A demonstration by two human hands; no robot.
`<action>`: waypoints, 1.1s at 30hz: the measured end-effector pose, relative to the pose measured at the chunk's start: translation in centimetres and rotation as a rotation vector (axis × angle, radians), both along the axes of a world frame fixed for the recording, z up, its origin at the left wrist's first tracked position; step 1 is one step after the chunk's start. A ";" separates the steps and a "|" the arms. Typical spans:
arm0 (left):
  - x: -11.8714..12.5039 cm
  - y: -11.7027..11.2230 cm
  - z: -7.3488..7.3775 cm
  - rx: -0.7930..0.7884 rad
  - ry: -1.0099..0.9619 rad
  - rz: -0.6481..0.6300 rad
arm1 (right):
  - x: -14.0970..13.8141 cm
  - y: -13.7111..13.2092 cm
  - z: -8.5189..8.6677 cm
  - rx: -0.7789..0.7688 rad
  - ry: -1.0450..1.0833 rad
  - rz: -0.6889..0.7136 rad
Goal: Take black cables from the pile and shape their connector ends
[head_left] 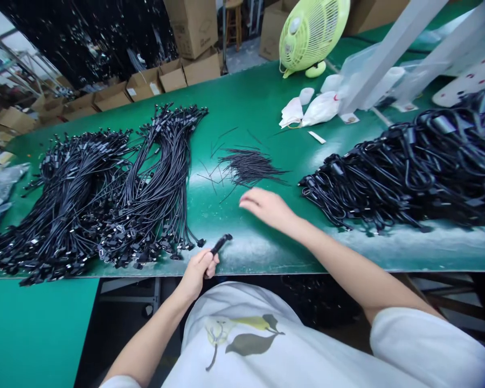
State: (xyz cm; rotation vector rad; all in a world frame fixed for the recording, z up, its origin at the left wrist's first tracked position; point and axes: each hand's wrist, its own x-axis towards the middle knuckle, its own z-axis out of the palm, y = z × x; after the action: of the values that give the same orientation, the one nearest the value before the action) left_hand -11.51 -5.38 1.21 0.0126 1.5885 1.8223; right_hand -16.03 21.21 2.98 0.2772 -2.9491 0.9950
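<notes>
Near the table's front edge, my left hand (pixel 198 272) is closed around a bundled black cable (pixel 221 243), whose connector end sticks up past the fingers. My right hand (pixel 269 209) hovers just below a loose pile of thin black twist ties (pixel 253 166). Its thumb and fingertips are drawn together at the left, and whatever may be between them is too small to make out. Left of my hands lie large bunches of straight black cables (pixel 161 156) with connectors at both ends, the nearest beside my left hand.
A heap of coiled, bundled black cables (pixel 388 172) covers the right side of the green table (pixel 234 108). Behind stand a yellow-green fan (pixel 313 35), white crumpled packets (pixel 321 108) and slanting white posts (pixel 392 59). Cardboard boxes (pixel 113 96) line the far edge.
</notes>
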 end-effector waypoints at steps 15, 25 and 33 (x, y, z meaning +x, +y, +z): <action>-1.0 2.8 2.1 0.407 -0.202 0.204 | 1.0 0.2 -1.6 -0.123 -0.031 -0.242; -1.6 2.5 0.5 0.036 0.310 0.198 | 5.2 -8.5 -1.4 -0.291 0.106 0.061; -2.0 0.7 0.0 -0.236 0.406 -0.009 | 3.4 -8.5 1.1 0.447 0.938 0.644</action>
State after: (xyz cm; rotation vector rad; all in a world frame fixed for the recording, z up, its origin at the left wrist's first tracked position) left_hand -13.56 -4.72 1.18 0.2978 2.0726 1.6860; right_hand -12.67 12.75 4.04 1.3226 -2.1396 0.0691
